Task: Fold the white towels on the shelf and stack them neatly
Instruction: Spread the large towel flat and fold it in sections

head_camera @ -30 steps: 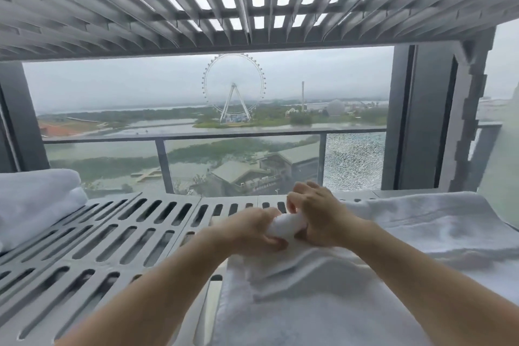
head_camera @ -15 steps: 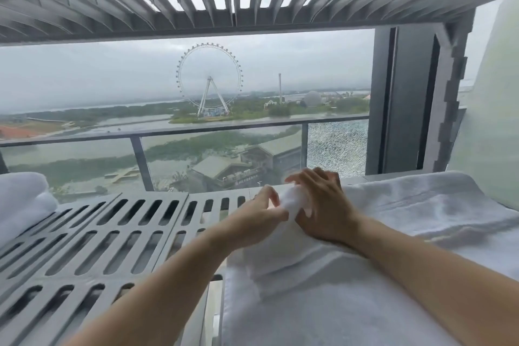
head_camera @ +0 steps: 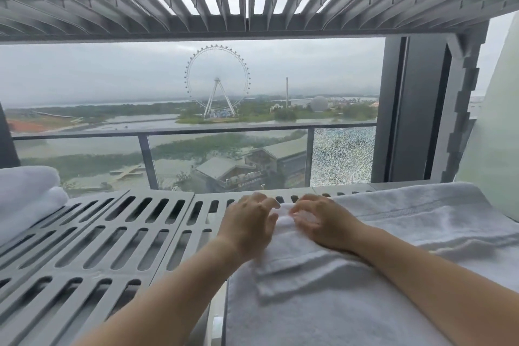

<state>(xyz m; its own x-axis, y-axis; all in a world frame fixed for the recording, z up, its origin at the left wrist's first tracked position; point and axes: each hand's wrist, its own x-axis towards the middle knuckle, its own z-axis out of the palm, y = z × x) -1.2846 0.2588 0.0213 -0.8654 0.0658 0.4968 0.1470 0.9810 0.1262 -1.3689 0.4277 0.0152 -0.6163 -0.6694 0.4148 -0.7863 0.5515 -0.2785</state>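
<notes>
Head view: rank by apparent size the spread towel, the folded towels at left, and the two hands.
1. spread towel, by far the largest.
2. folded towels, partly cut off at the left edge.
3. left hand and right hand: they look alike, so no ranking between them.

- Two slatted shelves: lower shelf [head_camera: 112, 236], upper shelf [head_camera: 84, 5].
- Two hands: left hand [head_camera: 247, 225], right hand [head_camera: 325, 226].
- One spread white towel [head_camera: 407, 236], at the lower shelf's right edge.
- One folded towel pile [head_camera: 26, 191], at its left edge; number of towels unclear.
</notes>
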